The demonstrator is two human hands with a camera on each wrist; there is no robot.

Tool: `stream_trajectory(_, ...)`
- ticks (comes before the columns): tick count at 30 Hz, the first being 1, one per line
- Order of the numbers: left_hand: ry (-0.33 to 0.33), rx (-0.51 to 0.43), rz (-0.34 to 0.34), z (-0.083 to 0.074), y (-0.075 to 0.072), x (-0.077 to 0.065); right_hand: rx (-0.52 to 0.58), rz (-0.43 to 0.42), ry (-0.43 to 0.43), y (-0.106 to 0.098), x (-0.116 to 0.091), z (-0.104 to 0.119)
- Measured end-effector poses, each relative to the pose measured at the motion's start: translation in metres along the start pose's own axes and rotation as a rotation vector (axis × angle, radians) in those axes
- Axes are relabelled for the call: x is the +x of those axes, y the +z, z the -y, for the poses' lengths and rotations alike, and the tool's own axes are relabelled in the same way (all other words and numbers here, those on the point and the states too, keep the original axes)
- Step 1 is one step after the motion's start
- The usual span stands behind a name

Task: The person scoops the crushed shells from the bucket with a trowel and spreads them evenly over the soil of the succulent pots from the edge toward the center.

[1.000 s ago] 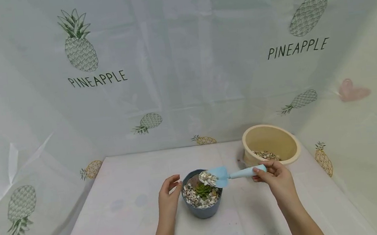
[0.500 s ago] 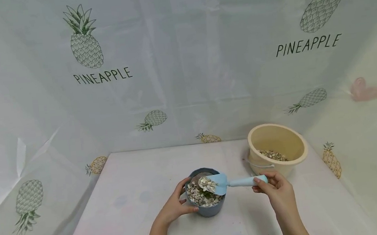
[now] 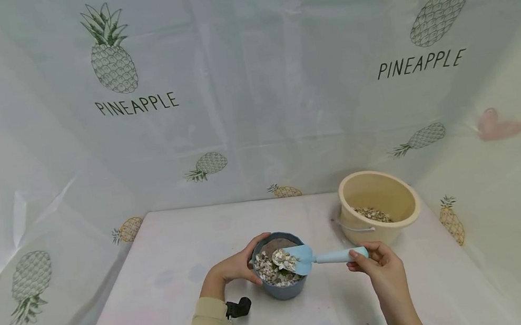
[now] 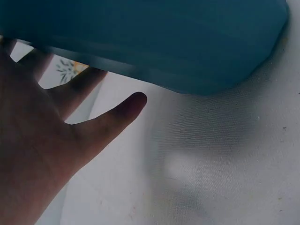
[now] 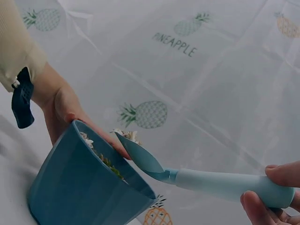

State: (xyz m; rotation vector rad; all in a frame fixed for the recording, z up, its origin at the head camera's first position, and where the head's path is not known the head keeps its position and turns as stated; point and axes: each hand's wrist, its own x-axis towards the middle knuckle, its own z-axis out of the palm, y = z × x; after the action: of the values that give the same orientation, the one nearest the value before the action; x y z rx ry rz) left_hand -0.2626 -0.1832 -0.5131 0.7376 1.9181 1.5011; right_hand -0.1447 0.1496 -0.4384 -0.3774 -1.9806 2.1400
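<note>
A blue flower pot (image 3: 285, 291) stands on the table, partly filled with pale gravel (image 3: 265, 269). My left hand (image 3: 237, 266) cups it from the left, thumb at the front side and fingers toward the back rim. By the handle end, my right hand (image 3: 385, 272) pinches a light blue trowel (image 3: 305, 259). Its blade carries a small heap of stones (image 3: 284, 260) over the pot's mouth. A green succulent (image 5: 114, 168) shows inside the pot in the right wrist view; the loaded blade covers most of it in the head view. In the left wrist view, the pot wall (image 4: 154, 42) fills the top.
A cream bucket (image 3: 361, 234) with more gravel in its bottom stands at the back right, its thin handle hanging down in front. Behind the table (image 3: 191, 233) hangs a pineapple-print sheet (image 3: 251, 78). A black strap (image 3: 238, 308) sits on my left wrist.
My left hand has come from beside the pot to around its left side. The pot has tipped slightly toward the trowel, and the trowel blade has sunk lower over the plant.
</note>
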Motion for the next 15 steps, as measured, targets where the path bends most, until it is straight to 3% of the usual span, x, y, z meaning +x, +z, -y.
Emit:
stream_trajectory(6,-0.037,-0.044,-0.007,0.000,0.001,-0.002,-0.005,0.001,0.020,0.002,-0.001,-0.001)
stream_trajectory(15,-0.045,0.012,-0.097,0.000,0.016,-0.004,-0.003,-0.034,0.016,0.001,0.000,-0.005)
